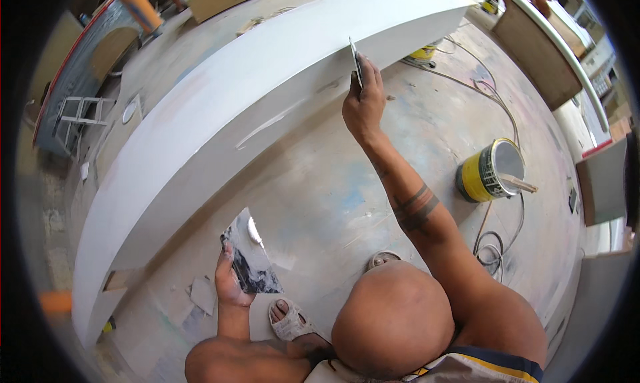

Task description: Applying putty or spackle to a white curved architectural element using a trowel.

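My right hand (365, 106) is stretched far forward, closed round a putty knife (357, 63). Its thin blade stands near the side face of a long white panel (267, 76), close to the upper edge; whether it touches cannot be told. Low at the left, my left hand (232, 276) grips a flat, roughly square plate (250, 260) smeared dark and grey. A dab of white putty (254, 231) lies along its upper right edge. White streaks (270, 125) mark the panel's side face between the two hands.
A yellow and black paint can (483, 173) with a stick across its rim stands at my right. Hoses (500, 106) snake over the stained floor (373, 203). Another can (423, 53) stands beyond the panel's far end. A stepladder (83, 110) is far left.
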A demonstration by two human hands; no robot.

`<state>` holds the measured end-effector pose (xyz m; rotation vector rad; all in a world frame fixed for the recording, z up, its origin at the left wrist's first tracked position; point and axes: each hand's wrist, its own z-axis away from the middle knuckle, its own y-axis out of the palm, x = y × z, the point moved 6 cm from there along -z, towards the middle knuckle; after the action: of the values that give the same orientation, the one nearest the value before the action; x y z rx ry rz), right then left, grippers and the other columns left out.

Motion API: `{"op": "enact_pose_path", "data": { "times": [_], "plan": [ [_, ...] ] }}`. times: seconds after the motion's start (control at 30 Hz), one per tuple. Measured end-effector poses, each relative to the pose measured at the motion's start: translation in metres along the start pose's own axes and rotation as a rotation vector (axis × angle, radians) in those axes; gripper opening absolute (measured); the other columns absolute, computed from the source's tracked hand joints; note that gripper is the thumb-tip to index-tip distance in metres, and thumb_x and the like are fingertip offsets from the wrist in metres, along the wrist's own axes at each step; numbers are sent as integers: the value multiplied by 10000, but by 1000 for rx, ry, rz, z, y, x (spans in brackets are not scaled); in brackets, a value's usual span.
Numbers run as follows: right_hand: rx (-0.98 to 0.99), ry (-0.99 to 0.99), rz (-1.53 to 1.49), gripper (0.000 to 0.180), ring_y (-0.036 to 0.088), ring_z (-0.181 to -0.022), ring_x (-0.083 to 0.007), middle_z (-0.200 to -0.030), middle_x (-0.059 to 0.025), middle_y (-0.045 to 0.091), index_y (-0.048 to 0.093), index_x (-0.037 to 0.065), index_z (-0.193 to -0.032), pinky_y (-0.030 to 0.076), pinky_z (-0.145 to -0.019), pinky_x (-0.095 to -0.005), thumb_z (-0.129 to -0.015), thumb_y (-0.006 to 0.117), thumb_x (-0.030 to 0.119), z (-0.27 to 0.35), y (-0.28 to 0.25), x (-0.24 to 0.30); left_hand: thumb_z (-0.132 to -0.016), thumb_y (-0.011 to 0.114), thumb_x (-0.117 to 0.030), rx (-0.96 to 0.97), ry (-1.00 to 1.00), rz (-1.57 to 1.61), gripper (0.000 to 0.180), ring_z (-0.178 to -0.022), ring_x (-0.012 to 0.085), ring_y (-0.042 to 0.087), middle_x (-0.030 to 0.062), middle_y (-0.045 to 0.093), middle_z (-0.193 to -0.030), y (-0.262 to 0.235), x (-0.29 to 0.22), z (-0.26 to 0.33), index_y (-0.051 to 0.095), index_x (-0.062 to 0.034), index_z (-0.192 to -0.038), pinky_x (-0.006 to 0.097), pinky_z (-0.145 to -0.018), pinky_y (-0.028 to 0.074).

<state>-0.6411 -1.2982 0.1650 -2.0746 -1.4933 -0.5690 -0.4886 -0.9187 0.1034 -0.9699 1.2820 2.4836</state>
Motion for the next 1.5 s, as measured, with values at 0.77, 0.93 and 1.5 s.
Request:
{"op": "enact_pose_path", "data": {
  "times": [0.77, 0.93, 1.5],
  "plan": [
    [523, -485, -112, 544, 562, -1253, -374, -1365, -142, 595, 594, 54, -1367, 480, -1050, -446, -827, 612, -6, 153, 76, 215, -1042, 517, -314, 22, 43, 155, 440, -1166, 254, 642, 119, 638, -1302, -44, -25, 33, 510, -62, -1403, 452, -1005, 516],
    [854, -493, -214, 564, 567, -1251, -364, -1372, -136, 588, 561, 65, -1398, 499, -1032, -436, -837, 617, 47, 176, 70, 253, -1027, 509, -248, -14, 83, 371, 361, -1137, 243, 653, 97, 672, -1249, -82, -32, 42, 583, -86, -1341, 410, -982, 526],
    [945, -508, -119, 634, 591, -1236, -364, -1366, -139, 590, 679, 139, -1308, 490, -1048, -447, -770, 551, -170, 72, -25, 148, -1044, 492, -266, 403, 168, 390, 436, -1106, 232, 664, 123, 654, -1266, -7, -61, 35, 500, -41, -1417, 391, -947, 543]
  ]
}}
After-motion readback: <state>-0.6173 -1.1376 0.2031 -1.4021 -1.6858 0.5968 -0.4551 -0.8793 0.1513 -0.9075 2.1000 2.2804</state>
